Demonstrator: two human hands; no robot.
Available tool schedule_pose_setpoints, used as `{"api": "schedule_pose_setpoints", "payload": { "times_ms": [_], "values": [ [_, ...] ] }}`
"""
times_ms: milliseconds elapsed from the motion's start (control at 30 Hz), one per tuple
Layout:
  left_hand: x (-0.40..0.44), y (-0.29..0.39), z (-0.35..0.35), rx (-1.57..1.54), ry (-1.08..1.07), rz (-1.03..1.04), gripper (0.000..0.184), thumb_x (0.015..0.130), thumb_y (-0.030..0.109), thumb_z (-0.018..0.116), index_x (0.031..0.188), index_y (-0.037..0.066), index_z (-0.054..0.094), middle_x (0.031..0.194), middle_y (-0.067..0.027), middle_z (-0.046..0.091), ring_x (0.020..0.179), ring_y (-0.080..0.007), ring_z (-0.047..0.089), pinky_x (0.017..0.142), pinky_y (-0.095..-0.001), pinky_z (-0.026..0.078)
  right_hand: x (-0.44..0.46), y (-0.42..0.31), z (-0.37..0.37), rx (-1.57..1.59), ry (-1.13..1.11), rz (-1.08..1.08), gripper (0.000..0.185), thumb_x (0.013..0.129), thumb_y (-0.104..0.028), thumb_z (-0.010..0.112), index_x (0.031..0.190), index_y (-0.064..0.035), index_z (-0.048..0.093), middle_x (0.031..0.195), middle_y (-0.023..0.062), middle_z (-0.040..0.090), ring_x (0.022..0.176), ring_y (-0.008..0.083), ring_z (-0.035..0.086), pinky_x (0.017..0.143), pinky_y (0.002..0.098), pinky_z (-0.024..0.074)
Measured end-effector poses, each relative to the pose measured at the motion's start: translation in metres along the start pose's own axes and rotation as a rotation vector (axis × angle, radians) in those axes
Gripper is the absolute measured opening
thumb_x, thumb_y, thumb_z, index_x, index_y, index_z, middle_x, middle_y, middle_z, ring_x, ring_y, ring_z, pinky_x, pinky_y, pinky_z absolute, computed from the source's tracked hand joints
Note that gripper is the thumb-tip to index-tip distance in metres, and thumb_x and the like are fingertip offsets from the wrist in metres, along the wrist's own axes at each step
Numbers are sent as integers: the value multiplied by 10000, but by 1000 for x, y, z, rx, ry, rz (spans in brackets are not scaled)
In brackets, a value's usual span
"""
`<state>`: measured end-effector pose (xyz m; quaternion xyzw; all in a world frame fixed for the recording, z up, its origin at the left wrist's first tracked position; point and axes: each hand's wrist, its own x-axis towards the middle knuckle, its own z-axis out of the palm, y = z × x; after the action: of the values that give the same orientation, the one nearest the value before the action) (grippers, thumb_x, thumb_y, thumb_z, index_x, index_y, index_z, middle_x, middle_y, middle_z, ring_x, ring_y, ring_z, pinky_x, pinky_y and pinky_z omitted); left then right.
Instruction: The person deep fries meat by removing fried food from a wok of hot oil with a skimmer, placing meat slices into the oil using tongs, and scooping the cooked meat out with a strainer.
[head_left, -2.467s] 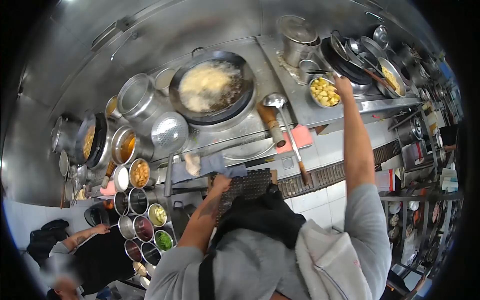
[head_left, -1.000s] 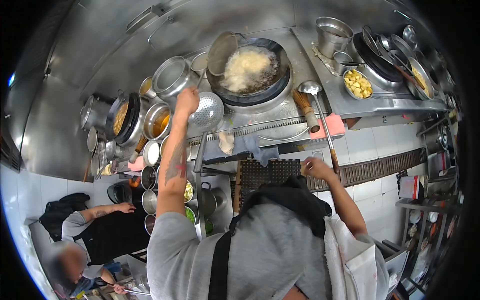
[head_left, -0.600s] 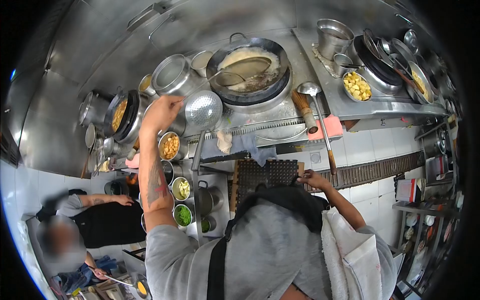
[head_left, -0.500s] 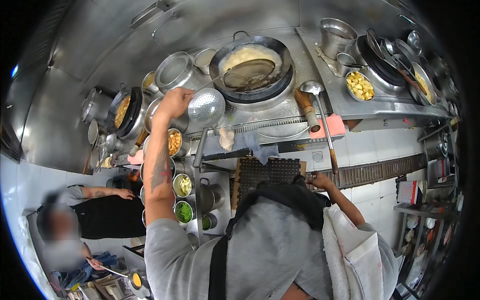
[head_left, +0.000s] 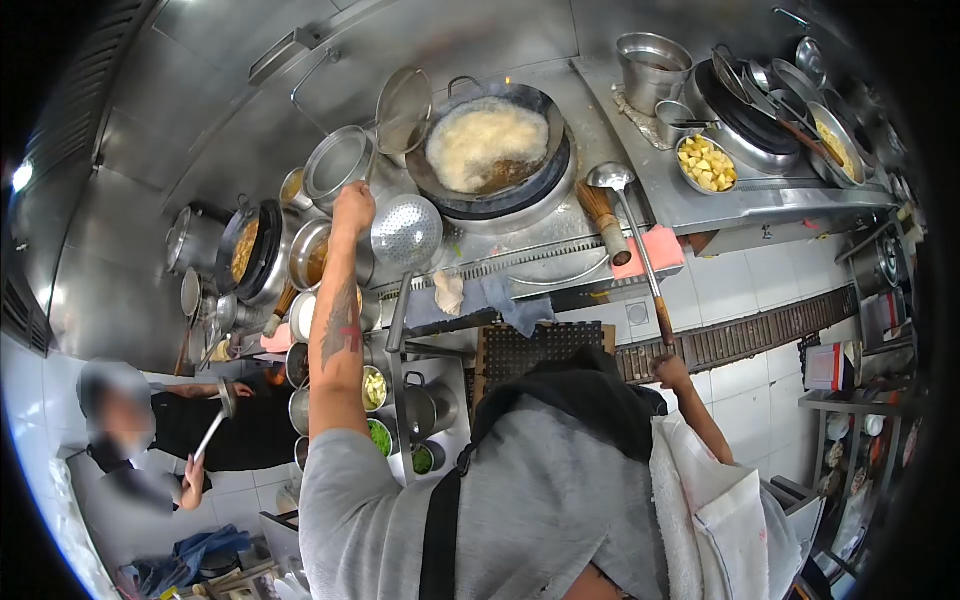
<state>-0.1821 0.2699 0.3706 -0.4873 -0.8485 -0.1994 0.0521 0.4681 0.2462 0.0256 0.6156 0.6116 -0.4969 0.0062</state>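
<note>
My left hand (head_left: 355, 207) is closed around the handle of a round mesh strainer (head_left: 404, 110), which is raised over the left rim of a large wok (head_left: 556, 150). Pale yellow foam (head_left: 485, 140) bubbles in the wok's dark liquid. Below the strainer a perforated skimmer (head_left: 407, 232) lies on the stove edge. My right hand (head_left: 671, 372) is low on the right, fingers curled, just below the wooden handle end of a ladle (head_left: 645, 255); whether it touches the handle I cannot tell. A bamboo brush (head_left: 603, 222) lies beside the ladle.
A bowl of yellow chunks (head_left: 706, 165) stands at the right near a metal pot (head_left: 653, 72). On the left are an empty-looking pot (head_left: 338, 165), a smaller wok (head_left: 243, 250) and several ingredient containers. Another person (head_left: 235, 430) at the lower left holds a long-handled tool.
The strainer has come up out of the wok and moved left, and foam now covers more of the liquid. My right hand has shifted right, close to the ladle's handle end.
</note>
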Motion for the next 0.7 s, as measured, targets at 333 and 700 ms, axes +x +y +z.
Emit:
{"api": "schedule_pose_setpoints", "payload": {
  "times_ms": [333, 700],
  "values": [
    [15, -27, 90, -1088, -704, -720, 291, 950, 110, 352, 1215, 66, 465, 676, -29, 438, 401, -67, 251, 313, -215, 198, 14, -24, -32, 565, 310, 70, 187, 896, -196, 517, 913, -42, 623, 682, 73, 625, 574, 158, 609, 490, 300, 468],
    [-34, 21, 138, -1563, -834, -612, 177, 980, 127, 396, 1117, 57, 482, 658, -30, 445, 398, -52, 276, 310, -198, 219, -47, -194, -55, 787, -10, -225, 277, 869, -260, 680, 799, -96, 468, 536, -48, 402, 396, 67, 368, 369, 233, 314]
  ]
}}
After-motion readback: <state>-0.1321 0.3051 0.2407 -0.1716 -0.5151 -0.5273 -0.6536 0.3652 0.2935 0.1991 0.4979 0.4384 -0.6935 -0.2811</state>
